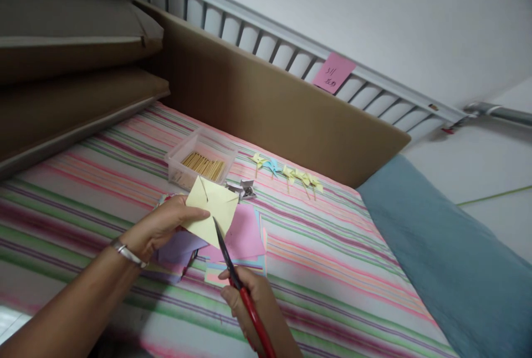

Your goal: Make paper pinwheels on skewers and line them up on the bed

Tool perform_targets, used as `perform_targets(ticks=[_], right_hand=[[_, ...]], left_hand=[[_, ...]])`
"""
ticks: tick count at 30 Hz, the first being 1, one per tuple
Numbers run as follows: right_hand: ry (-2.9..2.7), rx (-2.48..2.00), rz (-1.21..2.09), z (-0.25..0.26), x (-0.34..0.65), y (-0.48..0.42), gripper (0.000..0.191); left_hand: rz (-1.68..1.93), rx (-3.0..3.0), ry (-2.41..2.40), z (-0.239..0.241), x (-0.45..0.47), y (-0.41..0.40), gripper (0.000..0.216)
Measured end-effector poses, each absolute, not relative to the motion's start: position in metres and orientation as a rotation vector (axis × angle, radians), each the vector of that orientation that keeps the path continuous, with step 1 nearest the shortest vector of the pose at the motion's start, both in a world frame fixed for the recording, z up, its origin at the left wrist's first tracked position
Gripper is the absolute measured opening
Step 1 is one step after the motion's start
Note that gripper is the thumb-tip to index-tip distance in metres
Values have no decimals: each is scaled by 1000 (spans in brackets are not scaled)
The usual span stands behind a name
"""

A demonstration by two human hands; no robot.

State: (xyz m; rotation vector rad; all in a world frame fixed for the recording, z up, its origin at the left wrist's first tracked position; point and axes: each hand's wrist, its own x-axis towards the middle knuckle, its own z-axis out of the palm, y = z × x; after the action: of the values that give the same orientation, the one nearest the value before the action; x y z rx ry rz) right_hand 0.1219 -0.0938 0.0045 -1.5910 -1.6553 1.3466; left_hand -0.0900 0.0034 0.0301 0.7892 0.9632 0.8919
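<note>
My left hand [170, 219], with a bracelet on its wrist, grips a square of pale yellow paper [218, 203] at its left side, thumb on top. Slits run in from corners of the paper. My right hand [257, 297] is wrapped round red-handled scissors [226, 252], whose dark blades point up and meet the paper near its lower right corner. Beneath lie pink paper [245, 233] and purple paper [178, 252] in a loose spread. Just past the yellow square is a small opened box [246, 189] with tiny dark contents I cannot make out.
A clear plastic box [201, 142] holds many short wooden sticks [203, 165]. Several small paper pinwheels [291, 174] lie in a row by a brown board [266, 103]. Stacked cushioned panels [75, 42] rise at left. A striped cloth [353, 286] covers the surface.
</note>
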Motion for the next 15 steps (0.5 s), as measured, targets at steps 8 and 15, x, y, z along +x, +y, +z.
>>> perform_targets(ticks=[8,15], right_hand=[[-1572,-1592,1460,5,121,-95,26],[-1561,-1605,1486,10,119,-94,27]], left_hand=[[887,776,916,30,-91,3,36],[897,759,929,32,-90,2,33]])
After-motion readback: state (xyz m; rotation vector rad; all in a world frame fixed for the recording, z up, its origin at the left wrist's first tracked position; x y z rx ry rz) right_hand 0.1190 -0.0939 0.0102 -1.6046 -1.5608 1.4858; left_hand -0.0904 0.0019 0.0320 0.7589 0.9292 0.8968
